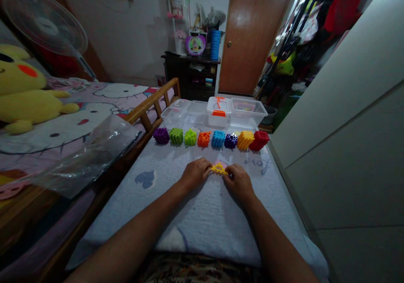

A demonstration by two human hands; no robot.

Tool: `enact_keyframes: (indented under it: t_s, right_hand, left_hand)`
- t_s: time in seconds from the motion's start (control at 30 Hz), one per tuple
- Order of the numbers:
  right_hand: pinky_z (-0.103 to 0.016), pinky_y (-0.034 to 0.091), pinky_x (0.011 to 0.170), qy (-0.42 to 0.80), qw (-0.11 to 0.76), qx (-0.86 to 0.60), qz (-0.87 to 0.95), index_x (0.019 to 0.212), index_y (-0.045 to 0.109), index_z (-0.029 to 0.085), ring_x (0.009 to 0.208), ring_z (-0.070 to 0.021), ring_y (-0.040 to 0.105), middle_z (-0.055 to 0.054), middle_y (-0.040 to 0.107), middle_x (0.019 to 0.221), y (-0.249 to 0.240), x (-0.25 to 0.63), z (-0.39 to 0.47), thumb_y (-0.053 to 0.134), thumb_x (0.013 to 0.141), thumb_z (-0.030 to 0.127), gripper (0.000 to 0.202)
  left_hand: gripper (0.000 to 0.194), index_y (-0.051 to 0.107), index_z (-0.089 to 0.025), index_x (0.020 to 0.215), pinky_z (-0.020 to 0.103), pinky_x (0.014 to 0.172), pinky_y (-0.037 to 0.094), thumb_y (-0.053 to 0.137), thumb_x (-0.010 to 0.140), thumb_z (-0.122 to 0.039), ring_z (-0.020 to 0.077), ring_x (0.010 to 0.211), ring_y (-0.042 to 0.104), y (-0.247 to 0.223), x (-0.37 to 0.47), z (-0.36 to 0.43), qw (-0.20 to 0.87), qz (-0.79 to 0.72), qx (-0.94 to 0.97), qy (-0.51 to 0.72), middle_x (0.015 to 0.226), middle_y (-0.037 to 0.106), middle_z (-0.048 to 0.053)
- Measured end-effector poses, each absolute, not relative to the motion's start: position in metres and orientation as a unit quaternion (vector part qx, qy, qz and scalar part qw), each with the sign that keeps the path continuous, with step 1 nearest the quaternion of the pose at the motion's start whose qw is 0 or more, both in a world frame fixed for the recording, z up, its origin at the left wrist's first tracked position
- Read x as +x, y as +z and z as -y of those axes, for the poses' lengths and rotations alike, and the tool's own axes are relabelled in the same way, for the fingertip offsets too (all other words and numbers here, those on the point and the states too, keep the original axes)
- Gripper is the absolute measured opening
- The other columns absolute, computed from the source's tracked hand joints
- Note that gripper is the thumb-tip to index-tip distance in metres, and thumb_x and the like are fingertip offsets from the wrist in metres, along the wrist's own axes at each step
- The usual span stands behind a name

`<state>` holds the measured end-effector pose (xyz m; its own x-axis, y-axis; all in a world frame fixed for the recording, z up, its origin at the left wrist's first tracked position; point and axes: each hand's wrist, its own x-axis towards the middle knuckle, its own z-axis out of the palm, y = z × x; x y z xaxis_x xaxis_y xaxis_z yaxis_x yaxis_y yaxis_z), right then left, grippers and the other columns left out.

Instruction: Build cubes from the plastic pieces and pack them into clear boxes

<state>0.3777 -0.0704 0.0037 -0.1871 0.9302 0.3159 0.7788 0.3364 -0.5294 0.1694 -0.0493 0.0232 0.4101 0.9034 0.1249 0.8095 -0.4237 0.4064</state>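
A flat yellow toothed puzzle piece (219,169) is held just above the cloth-covered table (202,220), in front of a row of coloured blocks. My left hand (196,174) pinches its left end between thumb and fingers. At its right end, the fingers of my right hand (240,182) are closed on it too. Behind it, from left to right, stand stacks of similar notched pieces: purple (161,136), green (176,136), lime (190,137), orange (204,139), light blue (218,139), dark blue (231,140), yellow (245,140) and red (259,140).
Clear plastic boxes (248,111) and a lidded box with orange clips (219,112) line the table's far end. A wooden bed rail (151,106) and a clear plastic bag (91,161) lie to the left. A white cabinet (344,140) borders the right side.
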Motion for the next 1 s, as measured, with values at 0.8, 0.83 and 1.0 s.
enact_keyframes:
  t_s: [0.8,0.83,1.0]
  right_hand:
    - [-0.028,0.042,0.072,0.122,0.254,-0.558,0.780,0.075,0.067,0.019,0.077,-0.0179,0.054,-0.003,0.058,0.076,0.005,0.380,0.066,0.061,0.079,0.015,0.009]
    - [-0.028,0.042,0.072,0.120,0.256,-0.555,0.782,0.075,0.067,0.019,0.077,-0.0178,0.054,-0.003,0.058,0.076,0.005,0.381,0.066,0.061,0.079,0.015,0.009]
    - [-0.029,0.044,0.070,0.122,0.306,-0.559,0.761,0.079,0.068,0.017,0.074,-0.0173,0.056,-0.004,0.061,0.078,0.010,0.396,0.062,0.060,0.078,0.018,0.008]
  left_hand:
    - [0.018,0.071,-0.019,0.105,0.029,0.085,0.049,0.055,0.095,-0.023,0.0188,0.094,0.063,0.009,0.171,0.058,0.142,-0.522,0.813,0.216,0.099,0.067,0.006]
    - [0.019,0.070,-0.019,0.107,0.029,0.086,0.049,0.056,0.095,-0.021,0.0186,0.095,0.063,0.009,0.171,0.058,0.147,-0.524,0.808,0.227,0.101,0.067,0.006]
    - [0.024,0.067,-0.018,0.112,0.029,0.088,0.049,0.057,0.090,-0.015,0.0187,0.094,0.063,0.010,0.170,0.060,0.165,-0.527,0.795,0.251,0.102,0.068,0.006]
